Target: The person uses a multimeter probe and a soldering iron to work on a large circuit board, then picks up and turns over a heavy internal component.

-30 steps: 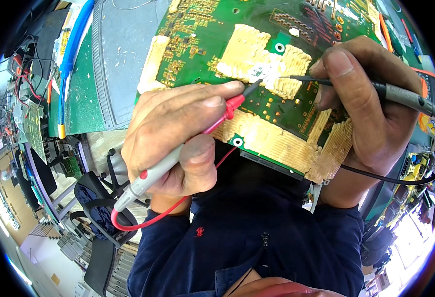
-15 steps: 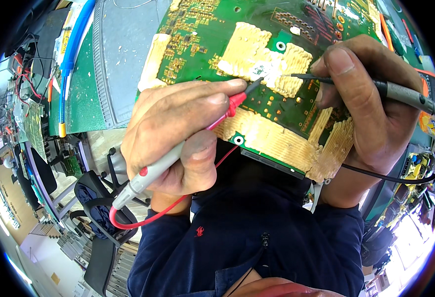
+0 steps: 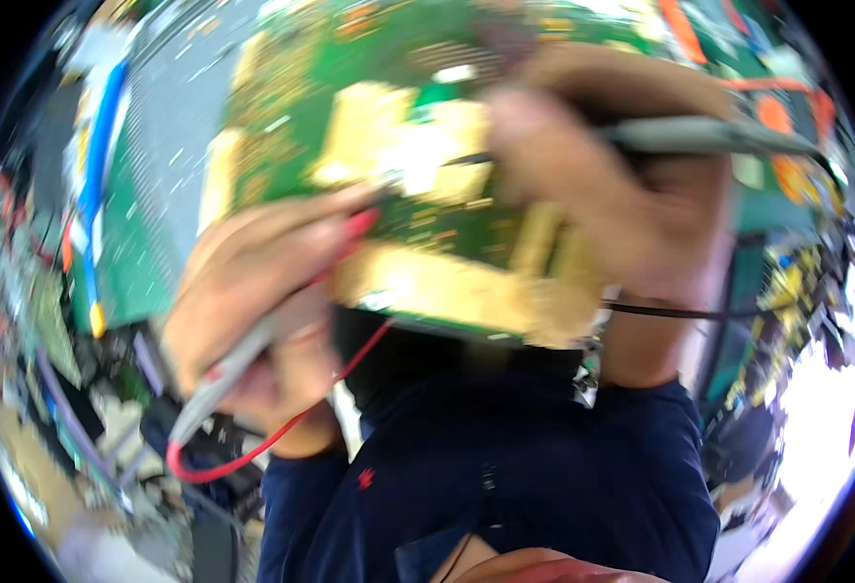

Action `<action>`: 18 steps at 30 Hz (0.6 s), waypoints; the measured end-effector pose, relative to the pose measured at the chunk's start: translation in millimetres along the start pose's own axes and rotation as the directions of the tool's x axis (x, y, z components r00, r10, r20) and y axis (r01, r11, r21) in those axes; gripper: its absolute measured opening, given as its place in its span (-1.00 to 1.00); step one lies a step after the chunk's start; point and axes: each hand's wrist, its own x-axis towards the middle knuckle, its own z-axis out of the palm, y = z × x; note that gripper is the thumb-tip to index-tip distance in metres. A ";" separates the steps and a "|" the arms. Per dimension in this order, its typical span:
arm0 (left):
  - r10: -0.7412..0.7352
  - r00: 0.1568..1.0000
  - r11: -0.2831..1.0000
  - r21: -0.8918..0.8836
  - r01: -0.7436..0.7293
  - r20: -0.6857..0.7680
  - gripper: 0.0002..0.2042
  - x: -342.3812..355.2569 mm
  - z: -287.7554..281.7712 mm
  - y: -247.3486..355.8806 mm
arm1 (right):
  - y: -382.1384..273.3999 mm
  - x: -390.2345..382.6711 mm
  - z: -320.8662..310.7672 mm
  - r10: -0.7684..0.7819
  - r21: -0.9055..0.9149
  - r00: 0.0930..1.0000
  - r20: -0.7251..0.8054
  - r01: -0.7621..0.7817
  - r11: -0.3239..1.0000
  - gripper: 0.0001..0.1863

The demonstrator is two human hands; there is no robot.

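Cluttered electronics workshop, blurred: left hand (image 3: 252,301) grips red probe (image 3: 281,311), right hand (image 3: 622,214) grips grey probe (image 3: 699,136), tips meeting on green circuit board (image 3: 418,175) for testing.

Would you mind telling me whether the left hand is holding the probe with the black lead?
No, the left hand grips the probe with the red lead; the black lead runs by the right hand.

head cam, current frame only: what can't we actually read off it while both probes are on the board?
- Head view is motion-blurred: where the probe tips touch the green circuit board cannot be told.
- Red probe tip: smeared near the left hand fingertips.
- Grey probe tip: lost beside the right hand.
- Board's top edge: cut off by the picture rim.
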 end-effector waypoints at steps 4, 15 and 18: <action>-0.111 0.992 0.991 0.071 0.115 -0.054 -0.68 -7.1 -0.5 10.0 | -6.5 10.2 -3.8 -0.069 0.028 0.991 0.114 0.067 0.997 -0.85; -0.186 0.968 0.982 -0.011 0.187 -0.169 -0.71 -14.9 2.2 8.0 | -3.3 11.4 -2.1 -0.103 0.094 0.993 0.063 0.096 0.991 -0.80; -0.190 0.964 0.981 -0.069 0.180 -0.184 -0.81 -16.7 5.4 11.9 | -7.4 4.8 -1.7 0.045 0.065 0.992 0.119 -0.053 0.996 -0.83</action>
